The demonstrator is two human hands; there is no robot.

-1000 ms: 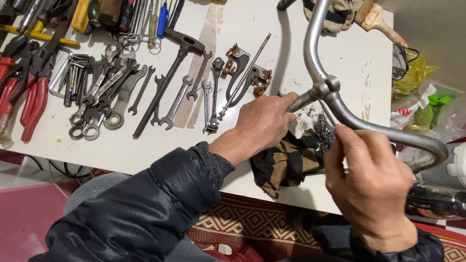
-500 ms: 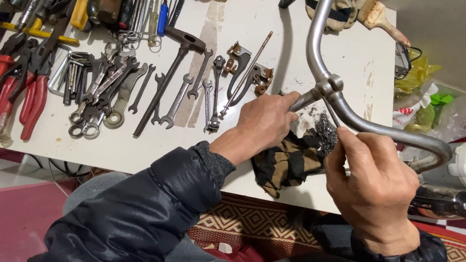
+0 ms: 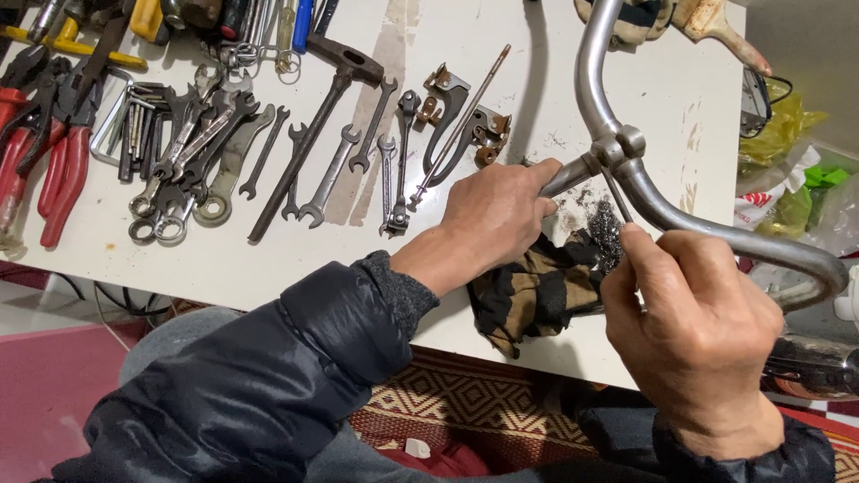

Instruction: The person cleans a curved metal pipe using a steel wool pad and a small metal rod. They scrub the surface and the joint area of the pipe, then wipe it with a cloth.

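Chrome handlebar [image 3: 680, 215] is the thing getting worked on, curving over the right end of the white worktop [image 3: 268, 259], dull and a bit scuffed around its clamp. Left hand [image 3: 497, 215] has its fingers clenched round the stub sticking out of that clamp, looks like to steady it, while the right hand [image 3: 698, 322] pinches a thin tool [image 3: 617, 192] poked into the joint. Striped rag [image 3: 537, 291] underneath, spanners [image 3: 268, 152] laid out alongside.

Wrenches [image 3: 268, 161] lie left of the handlebar [image 3: 626, 179]; cloth [image 3: 537, 291] lies below it.
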